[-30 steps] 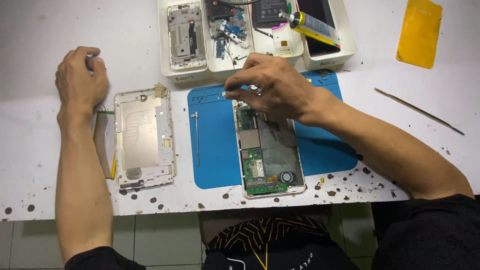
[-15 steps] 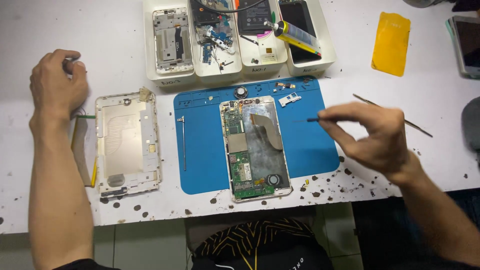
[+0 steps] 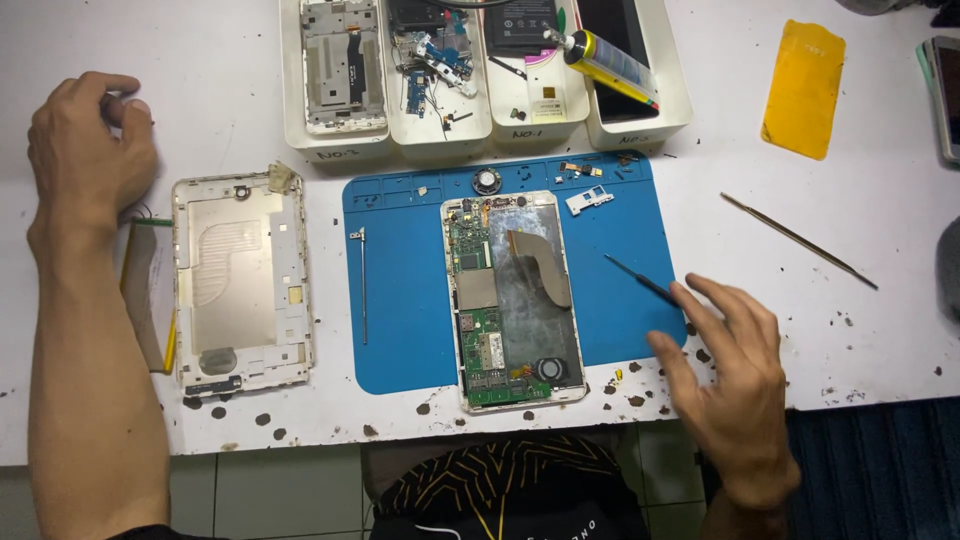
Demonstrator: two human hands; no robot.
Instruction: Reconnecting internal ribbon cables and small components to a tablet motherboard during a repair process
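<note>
The white desk (image 3: 880,340), speckled with dark spots along its near edge, carries a blue work mat (image 3: 400,300) at its middle. An opened phone (image 3: 512,298) with its circuit board bare lies upright on the mat, its lower end reaching past the mat's near edge. Left of the mat, a detached back housing (image 3: 240,282) lies flat on the desk. Four white trays (image 3: 345,140) of parts line the far edge. The left hand (image 3: 88,150) rests near the left edge, curled into a loose fist; whether it holds anything cannot be told. The right hand (image 3: 735,385) lies released, fingers spread, at the mat's near right corner, just touching the handle end of a thin black tool (image 3: 640,282) that lies on the mat beside the phone. A metal spudger (image 3: 798,241) lies further right.
</note>
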